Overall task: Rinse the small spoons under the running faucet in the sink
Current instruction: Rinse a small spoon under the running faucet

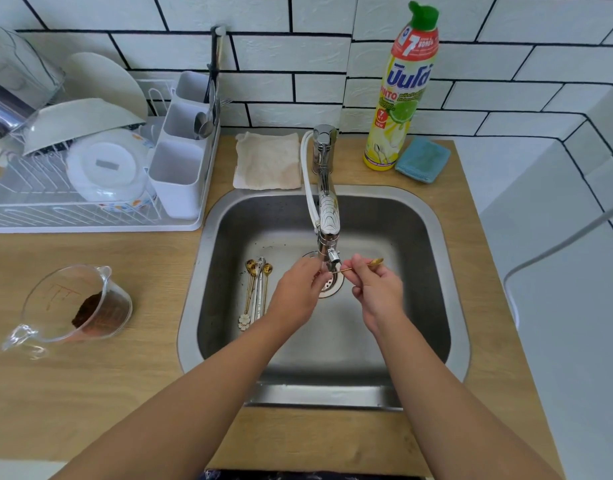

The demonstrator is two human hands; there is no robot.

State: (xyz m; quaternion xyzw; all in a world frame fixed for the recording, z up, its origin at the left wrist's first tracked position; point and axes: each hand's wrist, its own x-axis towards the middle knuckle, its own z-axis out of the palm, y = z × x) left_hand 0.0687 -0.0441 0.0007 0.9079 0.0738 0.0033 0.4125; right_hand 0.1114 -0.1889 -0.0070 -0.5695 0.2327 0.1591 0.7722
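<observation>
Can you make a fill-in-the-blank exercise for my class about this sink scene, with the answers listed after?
1. The right hand pinches a small gold spoon beside the ____ spout.
2. Other spoons lie on the floor of the sink, to the ____ of the drain.
3. The dish soap bottle has a ____ cap.
4. The glass measuring cup stands on the ____.

Answers: faucet; left; green; counter

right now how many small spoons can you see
About 4: one pinched in the right hand under the faucet, roughly three spoons on the sink floor; overlap may hide more.
</observation>
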